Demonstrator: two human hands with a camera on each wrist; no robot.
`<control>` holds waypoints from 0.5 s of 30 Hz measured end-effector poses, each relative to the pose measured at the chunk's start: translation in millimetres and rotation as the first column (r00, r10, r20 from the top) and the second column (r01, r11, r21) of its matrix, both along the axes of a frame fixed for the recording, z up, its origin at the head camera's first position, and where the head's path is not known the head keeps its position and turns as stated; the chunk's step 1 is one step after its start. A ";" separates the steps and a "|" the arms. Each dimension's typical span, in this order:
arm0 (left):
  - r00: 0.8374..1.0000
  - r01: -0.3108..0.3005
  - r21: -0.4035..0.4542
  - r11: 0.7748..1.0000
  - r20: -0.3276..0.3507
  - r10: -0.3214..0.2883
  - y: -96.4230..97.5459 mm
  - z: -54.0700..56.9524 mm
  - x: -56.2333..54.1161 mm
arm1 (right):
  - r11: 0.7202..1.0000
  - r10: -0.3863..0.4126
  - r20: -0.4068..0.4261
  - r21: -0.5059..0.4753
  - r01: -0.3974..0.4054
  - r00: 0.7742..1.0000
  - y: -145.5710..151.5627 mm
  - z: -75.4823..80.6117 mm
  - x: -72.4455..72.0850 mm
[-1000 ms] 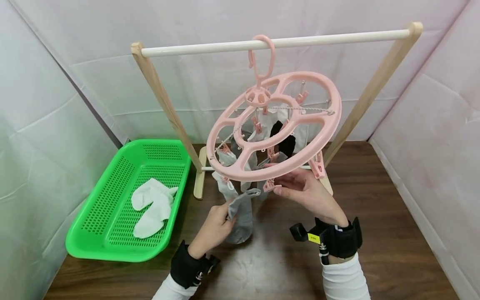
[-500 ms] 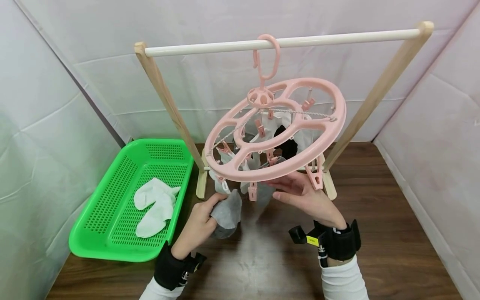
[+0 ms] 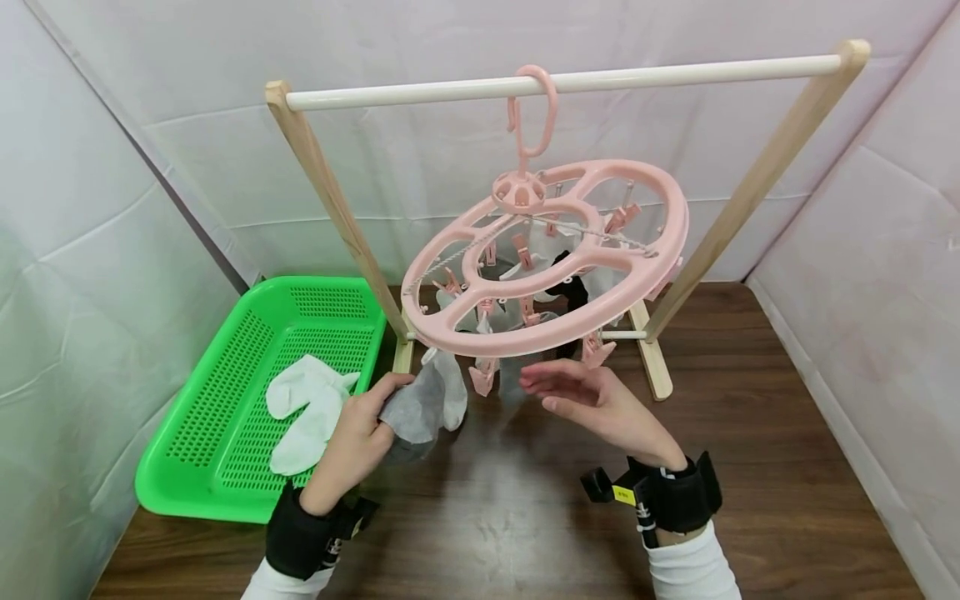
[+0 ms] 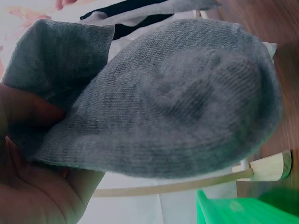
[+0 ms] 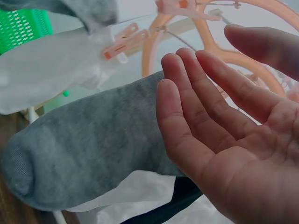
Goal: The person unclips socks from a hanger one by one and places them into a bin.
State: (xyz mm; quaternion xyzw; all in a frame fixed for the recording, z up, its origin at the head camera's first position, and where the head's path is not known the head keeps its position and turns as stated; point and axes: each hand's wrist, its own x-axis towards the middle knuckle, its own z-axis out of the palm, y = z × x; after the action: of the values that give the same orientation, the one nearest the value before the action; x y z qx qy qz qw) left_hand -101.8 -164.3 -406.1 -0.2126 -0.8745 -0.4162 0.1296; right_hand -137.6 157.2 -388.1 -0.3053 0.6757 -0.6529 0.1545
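A grey sock (image 3: pixel 416 408) is pinched in my left hand (image 3: pixel 348 446), left of the hanger's front. In the left wrist view the grey sock (image 4: pixel 168 102) fills the middle, its toe pointing away from my thumb. My right hand (image 3: pixel 607 408), fingers extended and slightly bent, holds nothing below the front rim of the pink round hanger (image 3: pixel 540 335). Pink pegs hang beside it, an unloaded peg (image 3: pixel 482 379) to its left and another peg (image 3: pixel 596 350) right at its fingers. Behind my right hand hangs a grey sock (image 5: pixel 93 140) in the right wrist view.
The hanger hooks over a white rod (image 3: pixel 420 92) on wooden posts. White, grey and black socks hang beneath it, including a black sock (image 3: pixel 573 293). On the left stands a green basket (image 3: pixel 172 479) with a white sock (image 3: pixel 311 412) inside. The table (image 3: pixel 765 433) is dark wood.
My left hand has moved left and down with the grey sock. The front of the hanger has swung left, carrying its pegs along. My right hand has come away from a peg.
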 end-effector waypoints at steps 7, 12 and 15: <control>1.000 -0.023 -0.028 0.999 -0.009 0.023 -15.0 8.0 1.7 | 0.999 -0.017 -0.011 0.029 0.018 1.000 2.7 -15.9 -0.1; 0.998 -0.064 -0.046 0.997 -0.023 0.063 -27.9 18.0 1.1 | 0.998 -0.026 -0.003 0.052 0.026 1.000 6.9 -24.4 2.2; 0.995 -0.093 -0.071 0.993 -0.045 0.090 -35.6 24.4 -0.4 | 0.998 -0.028 0.008 0.059 0.028 1.000 10.0 -28.7 3.7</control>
State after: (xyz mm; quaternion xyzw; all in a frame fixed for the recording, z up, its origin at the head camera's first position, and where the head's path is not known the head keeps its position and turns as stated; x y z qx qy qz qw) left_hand -102.2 -199.9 -381.7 -0.1857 -0.8951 -0.3730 0.1591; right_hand -133.9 167.2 -416.8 -0.2881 0.6981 -0.6363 0.1573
